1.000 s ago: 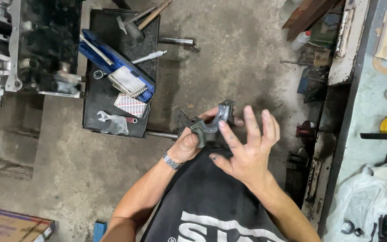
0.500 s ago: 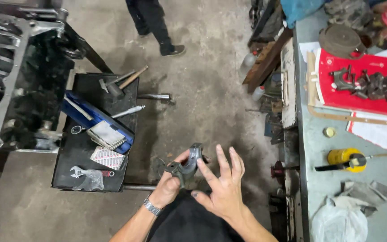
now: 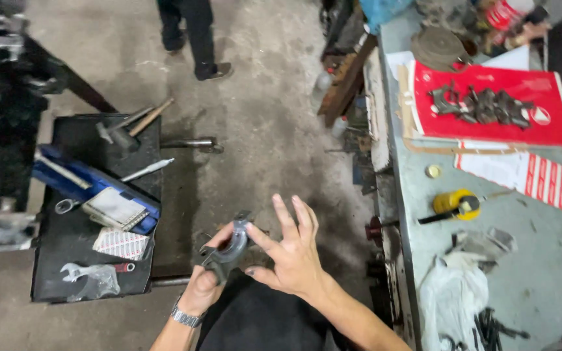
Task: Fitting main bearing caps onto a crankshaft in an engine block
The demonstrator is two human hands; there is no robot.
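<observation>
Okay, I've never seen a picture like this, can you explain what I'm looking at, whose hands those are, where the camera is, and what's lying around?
There is no machine here. The camera sits on a person's head and looks down at their own two hands. The left hand, with a wristwatch, grips a dark curved metal part, shaped like a half ring. The right hand is spread open, its fingertips touching that part. On the left stands a low black table with a hammer, a wrench and a blue case. On the right is a grey workbench with a red board carrying more dark metal parts, and a yellow tool. Another person's legs show at the top.
</observation>
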